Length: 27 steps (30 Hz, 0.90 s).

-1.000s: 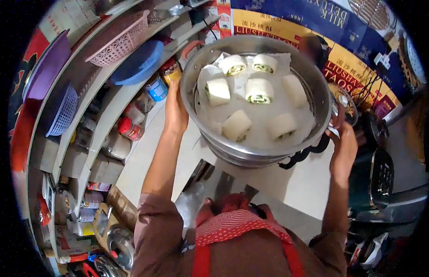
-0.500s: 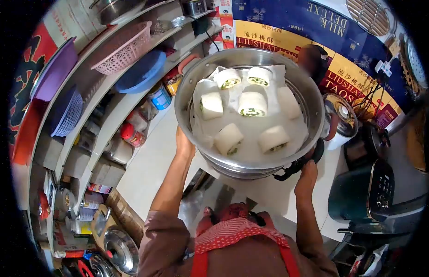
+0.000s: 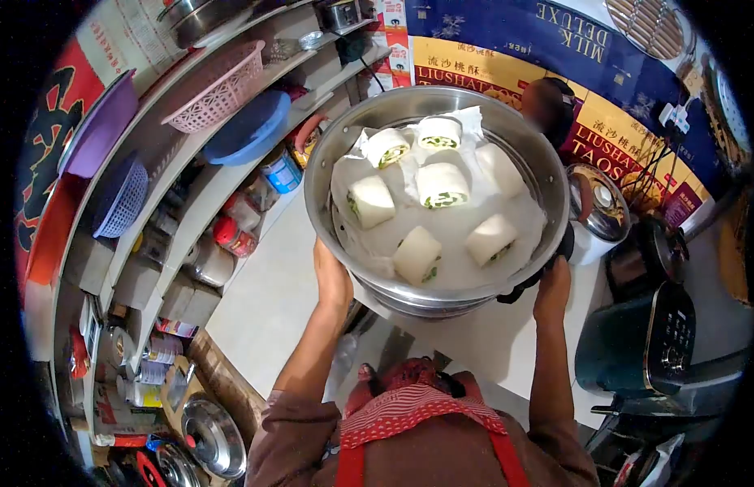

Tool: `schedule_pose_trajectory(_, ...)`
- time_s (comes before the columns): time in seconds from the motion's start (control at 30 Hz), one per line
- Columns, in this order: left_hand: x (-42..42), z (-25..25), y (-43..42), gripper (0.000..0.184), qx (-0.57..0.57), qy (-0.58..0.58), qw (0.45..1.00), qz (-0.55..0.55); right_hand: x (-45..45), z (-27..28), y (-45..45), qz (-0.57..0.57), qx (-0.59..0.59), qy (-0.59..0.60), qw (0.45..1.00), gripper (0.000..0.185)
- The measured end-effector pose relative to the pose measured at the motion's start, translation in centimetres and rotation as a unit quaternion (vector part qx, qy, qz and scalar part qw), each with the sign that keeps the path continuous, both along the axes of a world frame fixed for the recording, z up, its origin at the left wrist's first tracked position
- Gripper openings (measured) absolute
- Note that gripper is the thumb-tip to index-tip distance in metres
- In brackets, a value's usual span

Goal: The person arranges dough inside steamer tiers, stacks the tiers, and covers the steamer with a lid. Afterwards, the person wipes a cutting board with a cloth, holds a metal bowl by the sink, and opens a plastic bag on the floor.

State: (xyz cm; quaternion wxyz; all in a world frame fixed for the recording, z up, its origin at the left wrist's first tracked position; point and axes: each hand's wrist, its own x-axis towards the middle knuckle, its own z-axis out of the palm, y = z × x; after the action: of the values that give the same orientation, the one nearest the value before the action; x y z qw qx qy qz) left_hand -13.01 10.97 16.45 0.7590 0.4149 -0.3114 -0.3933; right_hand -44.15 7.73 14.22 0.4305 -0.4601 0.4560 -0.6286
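Observation:
A wide metal steamer pot (image 3: pixel 344 243) fills the centre, lined with pale, wet-looking paper (image 3: pixel 462 231). Several white rolls with green filling (image 3: pixel 442 185) lie spaced apart on the liner. My left hand (image 3: pixel 333 274) is against the pot's lower left side, its fingers partly hidden by the wall. At the lower right, my right hand (image 3: pixel 553 286) is closed at the black handle (image 3: pixel 519 290), with the fingertips partly covered. The stacked lower section of the pot shows below the rim.
Shelves on the left hold a pink basket (image 3: pixel 218 89), a blue basin (image 3: pixel 251 130) and jars. On the right stand a white lidded pot (image 3: pixel 596 213) and a dark green appliance (image 3: pixel 633 341). Printed cardboard (image 3: pixel 507 40) lines the back. A metal lid (image 3: pixel 214 434) lies lower left.
The pot has turned clockwise, carrying the rolls round with it. Compared with a second ago, it sits slightly lower in view, and both hands have shifted to lower points on its sides.

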Motion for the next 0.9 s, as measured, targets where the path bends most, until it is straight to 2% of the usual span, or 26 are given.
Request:
schedule_pose_trajectory(0.03, -0.2, 0.0, 0.1, 0.051, 0.004, -0.002, 1.0, 0.007, -0.4, -0.2, -0.2, 0.003, 0.006, 0.07, 0.998, 0.03)
schedule_pose_trajectory(0.07, -0.2, -0.1, 0.3, 0.051, 0.004, -0.003, 1.0, 0.006, -0.5, -0.3, -0.4, 0.001, 0.007, 0.069, 0.998, 0.03)
schedule_pose_trajectory(0.13, 0.1, -0.6, 0.4, 0.052, 0.005, -0.026, 1.0, 0.003, -0.3, 0.1, -0.7, 0.015, 0.002, -0.057, 0.998, 0.03)
schedule_pose_trajectory(0.37, 1.4, 0.0, 0.9, 0.053, 0.02, -0.04, 0.999, -0.023, -0.4, 1.3, -0.2, 0.029, -0.022, -0.034, 0.999, 0.042)
schedule_pose_trajectory(0.43, 1.8, -0.2, 1.2, 0.051, 0.019, -0.036, 0.999, -0.019, -0.9, 1.6, 0.1, -0.03, -0.021, 0.104, 0.994, 0.04)
schedule_pose_trajectory(0.47, 1.8, -0.2, 1.6, 0.051, 0.02, -0.035, 0.999, -0.018, -1.1, 2.2, 0.2, -0.03, -0.019, 0.106, 0.994, 0.04)
schedule_pose_trajectory(0.53, 1.5, 0.3, 2.3, 0.045, 0.01, -0.036, 0.999, 0.004, -1.1, 4.5, 0.1, -0.147, -0.058, 0.083, 0.984, 0.025)
schedule_pose_trajectory(0.57, 1.2, 0.3, 2.7, 0.045, 0.01, -0.033, 0.999, 0.003, -1.9, 5.1, -0.3, -0.147, -0.058, 0.086, 0.984, 0.025)
schedule_pose_trajectory(0.63, 0.8, 0.1, 3.6, 0.037, 0.031, -0.055, 0.996, 0.056, -3.9, 6.6, -1.1, -0.157, -0.19, 0.072, 0.967, 0.019)
schedule_pose_trajectory(0.7, 0.5, -0.6, 4.2, 0.034, 0.031, -0.065, 0.995, 0.065, -4.0, 10.6, -0.4, -0.163, -0.203, 0.147, 0.954, 0.019)
schedule_pose_trajectory(0.77, 0.0, -1.1, 4.9, 0.03, 0.033, -0.074, 0.994, 0.076, -2.9, 14.3, -0.4, -0.107, -0.295, 0.204, 0.927, 0.015)
schedule_pose_trajectory(0.87, -1.2, -1.1, 6.2, 0.025, 0.025, -0.067, 0.994, 0.079, 0.1, 18.3, -0.4, -0.052, -0.291, 0.169, 0.94, 0.012)
schedule_pose_trajectory(0.9, -1.6, -1.3, 6.6, 0.023, 0.021, -0.066, 0.995, 0.073, 0.9, 19.5, -0.7, 0.031, -0.331, 0.274, 0.902, 0.011)
